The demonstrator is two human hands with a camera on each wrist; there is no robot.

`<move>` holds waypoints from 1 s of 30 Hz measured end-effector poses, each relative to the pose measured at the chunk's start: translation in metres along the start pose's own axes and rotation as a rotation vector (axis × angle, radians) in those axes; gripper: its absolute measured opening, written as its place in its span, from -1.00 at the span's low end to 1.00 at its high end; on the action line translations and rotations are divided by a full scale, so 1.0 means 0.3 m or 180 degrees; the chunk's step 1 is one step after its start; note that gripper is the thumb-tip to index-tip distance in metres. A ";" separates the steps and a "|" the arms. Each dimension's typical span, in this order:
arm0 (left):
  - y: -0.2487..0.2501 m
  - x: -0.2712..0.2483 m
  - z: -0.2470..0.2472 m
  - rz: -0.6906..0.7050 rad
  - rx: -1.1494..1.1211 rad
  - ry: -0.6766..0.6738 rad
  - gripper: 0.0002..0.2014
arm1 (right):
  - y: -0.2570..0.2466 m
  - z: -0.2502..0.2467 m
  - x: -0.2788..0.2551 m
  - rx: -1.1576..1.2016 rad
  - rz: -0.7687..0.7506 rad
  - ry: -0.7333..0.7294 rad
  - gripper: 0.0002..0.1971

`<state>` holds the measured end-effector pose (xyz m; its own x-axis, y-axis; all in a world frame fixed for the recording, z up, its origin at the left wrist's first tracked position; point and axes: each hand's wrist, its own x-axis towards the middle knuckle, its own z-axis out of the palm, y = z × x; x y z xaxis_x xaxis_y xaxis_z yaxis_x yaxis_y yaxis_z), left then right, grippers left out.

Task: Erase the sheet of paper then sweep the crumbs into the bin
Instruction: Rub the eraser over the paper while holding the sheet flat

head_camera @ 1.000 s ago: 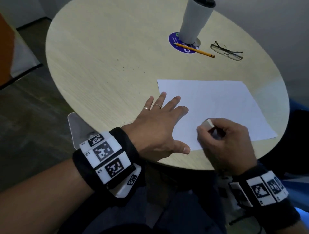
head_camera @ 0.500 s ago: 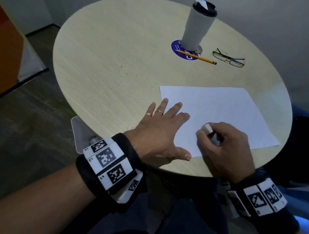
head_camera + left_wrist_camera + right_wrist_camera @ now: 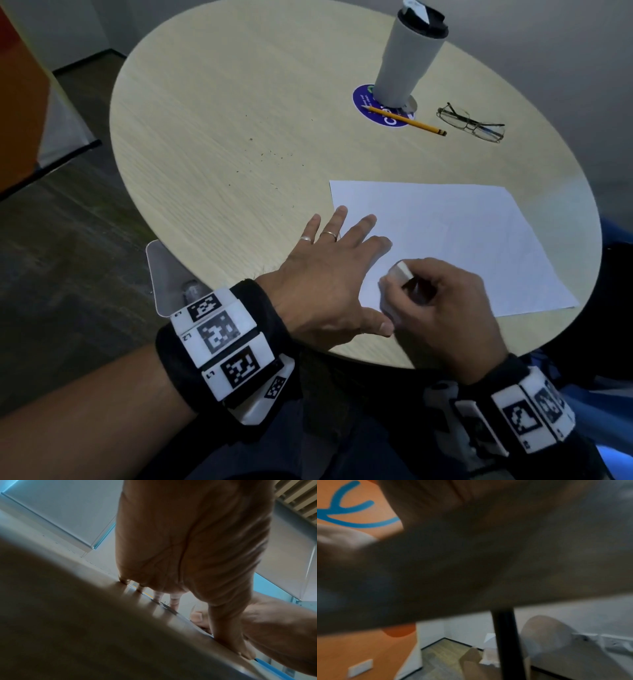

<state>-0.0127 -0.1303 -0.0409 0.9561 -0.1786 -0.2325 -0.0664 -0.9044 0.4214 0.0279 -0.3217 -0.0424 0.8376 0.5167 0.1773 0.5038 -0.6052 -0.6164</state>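
White paper lies flat on the near right part of the round table, and the job looks to be in its first half: the rubbing-out is under way, the sweeping not begun. The right hand has its fingers curled round a pale eraser, held down at the sheet's near left corner. The left hand is spread flat, fingers straight, pinning the paper's left edge, with the thumb by the table's rim; the left wrist view shows those fingertips pressed to the tabletop. The sheet looks almost blank from where I stand; only faint lines can be made out toward its middle, so I judge there may be little left to erase, though the light is too dim to be sure. Dark crumbs are scattered on the bare wood to the left of and beyond the paper, well apart from both hands. No bin is clearly visible in any view, so all of the sweeping remains. A cup, pencil and glasses sit at the far side.
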 end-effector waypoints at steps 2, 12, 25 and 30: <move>0.001 -0.001 -0.001 0.0007 0.0022 -0.0004 0.10 | 0.054 -0.028 0.025 -0.0069 0.0171 0.0273 -0.71; -0.002 -0.001 0.006 0.0011 0.0042 0.0035 0.11 | 0.049 0.001 0.039 -0.0163 0.0093 0.0320 -0.68; -0.006 -0.002 0.015 0.0070 0.0046 0.0058 0.07 | 0.088 -0.056 0.043 -0.0384 0.0151 0.0352 -0.72; -0.020 -0.005 0.016 0.0106 -0.0019 -0.0012 0.06 | 0.116 -0.096 -0.002 0.0192 0.0647 0.0573 -0.85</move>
<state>-0.0151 -0.1264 -0.0473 0.9523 -0.2101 -0.2215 -0.0966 -0.8956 0.4342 0.0509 -0.3605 -0.0418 0.9470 0.2690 0.1755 0.3125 -0.6455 -0.6969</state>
